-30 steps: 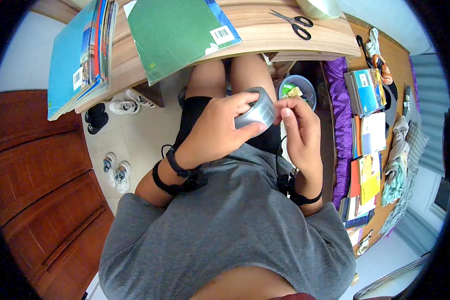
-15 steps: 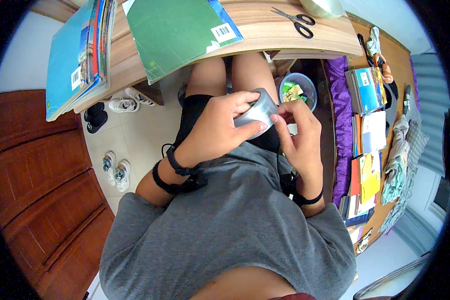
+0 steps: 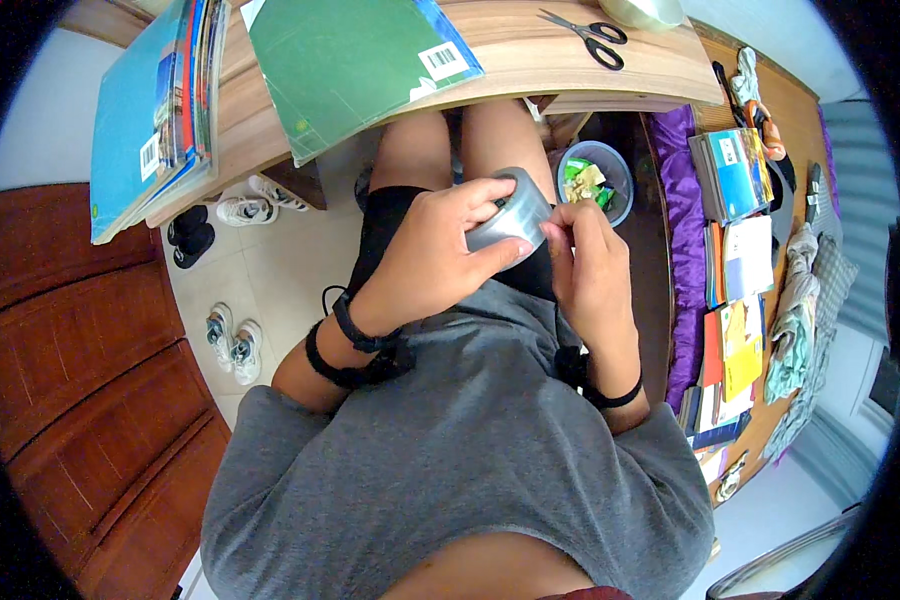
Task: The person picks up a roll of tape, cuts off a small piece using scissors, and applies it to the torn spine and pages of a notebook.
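A wide roll of clear tape (image 3: 522,222) is held over my lap, its shiny outer face turned to the right. My left hand (image 3: 425,245) grips it, fingers inside the ring and thumb along the near rim. At the roll's right edge, my right hand (image 3: 595,265) pinches with thumb and forefinger against the tape. Whether a loose end sits between those fingertips is too small to see clearly. Beyond my knees, a green book (image 3: 355,75) lies on the wooden desk (image 3: 510,55), with black-handled scissors (image 3: 602,48) to its right.
At the desk's left is a stack of books (image 3: 150,120). A pale bowl (image 3: 642,10) sits at the far right. Below the desk stands a bin (image 3: 625,190) with wrappers. Shoes (image 3: 235,345) lie on the floor at left; more books (image 3: 735,260) line the right side.
My right thumb and forefinger have drawn closer together at the tape's edge, and that hand has shifted slightly left. The left hand keeps its grip on the roll.
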Demonstrator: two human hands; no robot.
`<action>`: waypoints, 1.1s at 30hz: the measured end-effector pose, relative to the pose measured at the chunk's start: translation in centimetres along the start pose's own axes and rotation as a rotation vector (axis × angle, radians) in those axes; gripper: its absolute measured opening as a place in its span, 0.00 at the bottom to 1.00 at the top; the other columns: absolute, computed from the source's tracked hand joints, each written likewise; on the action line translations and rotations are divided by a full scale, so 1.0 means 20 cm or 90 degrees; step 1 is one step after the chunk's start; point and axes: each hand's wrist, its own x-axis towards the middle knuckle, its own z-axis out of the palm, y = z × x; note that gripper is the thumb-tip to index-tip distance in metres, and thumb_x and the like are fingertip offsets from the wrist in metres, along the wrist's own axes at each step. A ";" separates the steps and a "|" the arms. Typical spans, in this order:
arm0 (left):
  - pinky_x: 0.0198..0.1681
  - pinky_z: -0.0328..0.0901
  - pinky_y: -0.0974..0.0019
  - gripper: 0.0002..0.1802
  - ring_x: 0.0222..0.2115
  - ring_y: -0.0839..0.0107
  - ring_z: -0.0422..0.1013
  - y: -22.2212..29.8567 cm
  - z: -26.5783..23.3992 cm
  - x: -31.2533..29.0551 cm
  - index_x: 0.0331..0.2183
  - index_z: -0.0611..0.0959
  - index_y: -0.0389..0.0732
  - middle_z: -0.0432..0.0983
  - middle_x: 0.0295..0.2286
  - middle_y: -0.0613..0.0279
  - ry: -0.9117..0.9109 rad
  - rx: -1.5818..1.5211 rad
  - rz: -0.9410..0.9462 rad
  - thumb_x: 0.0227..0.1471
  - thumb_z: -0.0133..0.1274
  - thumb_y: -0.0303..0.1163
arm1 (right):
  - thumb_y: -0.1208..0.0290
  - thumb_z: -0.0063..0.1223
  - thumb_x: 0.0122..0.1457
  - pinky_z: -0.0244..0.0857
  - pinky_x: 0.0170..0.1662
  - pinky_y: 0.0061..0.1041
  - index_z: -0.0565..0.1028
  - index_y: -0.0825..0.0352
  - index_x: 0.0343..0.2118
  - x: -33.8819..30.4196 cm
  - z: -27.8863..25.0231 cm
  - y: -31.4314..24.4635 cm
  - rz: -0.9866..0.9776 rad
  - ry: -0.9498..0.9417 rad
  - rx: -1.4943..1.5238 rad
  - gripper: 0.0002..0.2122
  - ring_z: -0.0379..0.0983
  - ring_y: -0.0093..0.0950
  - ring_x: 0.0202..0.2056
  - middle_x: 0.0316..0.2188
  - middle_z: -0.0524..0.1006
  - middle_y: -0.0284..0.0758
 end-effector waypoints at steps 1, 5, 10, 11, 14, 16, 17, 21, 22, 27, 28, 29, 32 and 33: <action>0.49 0.74 0.67 0.31 0.44 0.71 0.80 0.00 0.00 0.00 0.57 0.76 0.27 0.84 0.44 0.49 -0.009 -0.003 0.005 0.54 0.67 0.22 | 0.75 0.60 0.63 0.69 0.35 0.42 0.72 0.70 0.40 0.00 0.00 0.00 0.004 -0.012 0.010 0.08 0.75 0.49 0.33 0.33 0.76 0.45; 0.49 0.74 0.67 0.30 0.44 0.71 0.79 0.04 -0.02 -0.01 0.57 0.76 0.26 0.84 0.44 0.50 -0.050 -0.013 -0.019 0.54 0.66 0.21 | 0.78 0.57 0.64 0.69 0.36 0.38 0.70 0.71 0.39 -0.01 -0.02 0.03 -0.007 -0.048 0.051 0.06 0.74 0.48 0.32 0.32 0.75 0.46; 0.44 0.73 0.68 0.26 0.41 0.74 0.79 -0.01 -0.02 -0.02 0.52 0.78 0.23 0.85 0.40 0.49 -0.066 -0.073 -0.035 0.53 0.66 0.24 | 0.77 0.54 0.67 0.69 0.36 0.37 0.70 0.71 0.39 0.00 -0.07 0.03 0.009 -0.146 0.118 0.05 0.75 0.46 0.31 0.31 0.75 0.46; 0.43 0.73 0.68 0.26 0.41 0.74 0.79 -0.01 -0.03 -0.03 0.52 0.78 0.23 0.85 0.40 0.49 -0.081 -0.101 -0.051 0.54 0.66 0.24 | 0.76 0.54 0.68 0.69 0.36 0.38 0.70 0.72 0.40 0.00 -0.08 0.04 0.018 -0.170 0.131 0.06 0.76 0.46 0.32 0.31 0.76 0.46; 0.43 0.73 0.69 0.27 0.40 0.75 0.79 -0.03 -0.04 -0.04 0.53 0.78 0.23 0.85 0.40 0.50 -0.125 -0.130 -0.092 0.54 0.66 0.24 | 0.74 0.51 0.70 0.70 0.35 0.36 0.71 0.72 0.41 -0.01 -0.09 0.04 0.152 -0.172 0.263 0.06 0.78 0.38 0.30 0.29 0.76 0.42; 0.44 0.73 0.69 0.27 0.41 0.74 0.79 -0.04 -0.04 -0.05 0.54 0.76 0.23 0.84 0.41 0.50 -0.146 -0.134 -0.117 0.55 0.64 0.22 | 0.73 0.50 0.71 0.69 0.33 0.32 0.71 0.72 0.41 -0.02 -0.09 0.04 0.198 -0.177 0.339 0.06 0.77 0.31 0.28 0.27 0.76 0.39; 0.46 0.73 0.68 0.28 0.42 0.73 0.79 -0.04 -0.04 -0.05 0.56 0.74 0.23 0.84 0.43 0.49 -0.152 -0.137 -0.129 0.57 0.63 0.21 | 0.73 0.50 0.71 0.69 0.33 0.30 0.71 0.71 0.41 -0.03 -0.09 0.05 0.181 -0.195 0.357 0.06 0.76 0.27 0.27 0.26 0.75 0.38; 0.47 0.74 0.67 0.30 0.44 0.72 0.79 -0.05 -0.03 -0.05 0.58 0.73 0.24 0.83 0.43 0.49 -0.112 -0.096 -0.091 0.57 0.63 0.20 | 0.69 0.58 0.67 0.65 0.30 0.30 0.71 0.70 0.37 -0.04 -0.10 0.05 0.157 -0.146 0.241 0.10 0.72 0.30 0.25 0.24 0.72 0.38; 0.47 0.74 0.67 0.30 0.43 0.72 0.79 -0.06 -0.03 -0.05 0.58 0.73 0.24 0.83 0.43 0.49 -0.103 -0.061 -0.077 0.57 0.64 0.20 | 0.69 0.60 0.66 0.64 0.30 0.31 0.71 0.70 0.36 -0.04 -0.10 0.05 0.137 -0.125 0.168 0.11 0.72 0.31 0.25 0.23 0.72 0.39; 0.47 0.74 0.68 0.32 0.43 0.73 0.79 -0.03 -0.04 -0.05 0.58 0.73 0.23 0.84 0.42 0.50 -0.107 0.015 -0.089 0.55 0.66 0.22 | 0.65 0.63 0.62 0.65 0.30 0.39 0.72 0.68 0.31 -0.06 -0.05 0.03 0.048 -0.119 0.065 0.13 0.73 0.45 0.27 0.26 0.74 0.44; 0.46 0.74 0.68 0.32 0.42 0.73 0.79 -0.03 -0.03 -0.05 0.58 0.73 0.23 0.84 0.42 0.50 -0.108 0.016 -0.086 0.55 0.66 0.22 | 0.65 0.62 0.62 0.65 0.30 0.40 0.72 0.68 0.31 -0.06 -0.04 0.02 0.034 -0.118 0.049 0.13 0.73 0.45 0.27 0.26 0.74 0.44; 0.46 0.74 0.68 0.32 0.42 0.73 0.79 -0.03 -0.03 -0.05 0.58 0.73 0.22 0.84 0.41 0.50 -0.109 0.018 -0.083 0.55 0.66 0.22 | 0.65 0.62 0.62 0.66 0.30 0.41 0.72 0.68 0.31 -0.06 -0.04 0.02 0.019 -0.117 0.033 0.12 0.74 0.46 0.27 0.26 0.74 0.44; 0.45 0.74 0.68 0.32 0.41 0.74 0.79 -0.02 -0.04 -0.05 0.57 0.73 0.22 0.84 0.40 0.50 -0.122 0.013 -0.082 0.55 0.66 0.23 | 0.67 0.58 0.64 0.66 0.30 0.44 0.71 0.68 0.30 -0.06 -0.02 0.03 -0.046 -0.117 -0.019 0.11 0.74 0.47 0.28 0.25 0.74 0.44; 0.44 0.73 0.69 0.31 0.40 0.74 0.79 -0.02 -0.04 -0.05 0.57 0.73 0.21 0.85 0.40 0.50 -0.128 0.011 -0.084 0.55 0.67 0.23 | 0.67 0.57 0.65 0.66 0.30 0.44 0.71 0.68 0.31 -0.07 -0.02 0.04 -0.061 -0.128 -0.031 0.10 0.74 0.48 0.28 0.26 0.74 0.44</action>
